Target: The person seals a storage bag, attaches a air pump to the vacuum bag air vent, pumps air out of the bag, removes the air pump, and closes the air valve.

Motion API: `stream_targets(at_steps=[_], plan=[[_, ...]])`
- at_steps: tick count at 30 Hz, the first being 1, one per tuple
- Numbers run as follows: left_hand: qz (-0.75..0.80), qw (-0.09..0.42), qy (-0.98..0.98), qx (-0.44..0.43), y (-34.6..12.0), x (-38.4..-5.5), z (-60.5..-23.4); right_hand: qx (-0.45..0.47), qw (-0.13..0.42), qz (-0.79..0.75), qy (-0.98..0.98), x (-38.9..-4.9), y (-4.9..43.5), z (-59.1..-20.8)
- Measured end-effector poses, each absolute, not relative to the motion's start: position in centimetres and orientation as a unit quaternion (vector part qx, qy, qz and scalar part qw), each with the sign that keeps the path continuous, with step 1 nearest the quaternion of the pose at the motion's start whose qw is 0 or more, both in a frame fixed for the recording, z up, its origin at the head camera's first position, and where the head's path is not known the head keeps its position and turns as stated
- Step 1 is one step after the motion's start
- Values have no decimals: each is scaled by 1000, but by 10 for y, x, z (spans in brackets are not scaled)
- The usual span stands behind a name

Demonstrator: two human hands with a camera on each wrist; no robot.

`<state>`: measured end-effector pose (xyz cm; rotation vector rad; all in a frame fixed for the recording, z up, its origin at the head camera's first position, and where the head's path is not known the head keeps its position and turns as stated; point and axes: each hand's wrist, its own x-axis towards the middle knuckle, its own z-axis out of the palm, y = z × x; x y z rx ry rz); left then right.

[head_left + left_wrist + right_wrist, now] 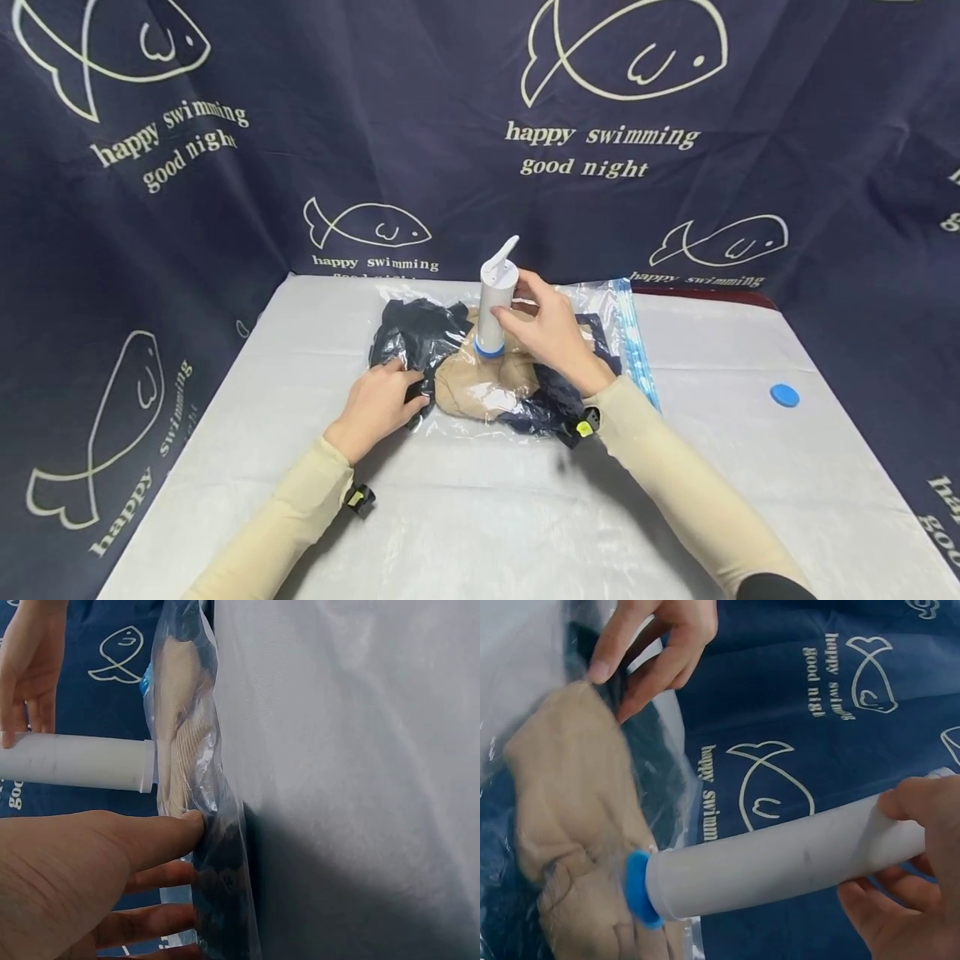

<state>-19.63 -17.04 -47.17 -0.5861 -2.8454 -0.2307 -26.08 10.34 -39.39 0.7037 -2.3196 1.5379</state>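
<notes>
A clear vacuum storage bag [442, 429] lies flat on the table with dark and tan folded clothes [468, 387] inside. On top of it stands a white hand pump [492, 312], its blue ring [639, 889] at the bag's surface. My right hand [551, 325] grips the pump's barrel near the top, thumb on one side and fingers on the other. With fingers spread, my left hand [380, 400] rests on the bag's left part, over the dark cloth. In the left wrist view its thumb [169, 836] touches the plastic.
A round blue cap [784, 395] lies on the table to the right of the bag. The bag's blue zip edge [636, 346] runs along its right side. Behind the white-covered table [525, 517] hangs a dark blue curtain [450, 100] with fish prints.
</notes>
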Motion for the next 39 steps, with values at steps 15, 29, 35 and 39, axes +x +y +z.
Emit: stream_targets(at_steps=[15,29,35,39], plan=[[-89,121,-970,-190,-170,-195,-473,191,99,560,-800,-265,98,-392],[-93,115,-971,-186,-168,-193,-474,216,91,563,-792,-253,99,-385],[-100,101,-974,-179,-169,-191,-474,234,92,577,-777,-248,97,-378],[-103,101,-975,-170,-169,-191,-471,229,99,575,-780,-250,97,-375]])
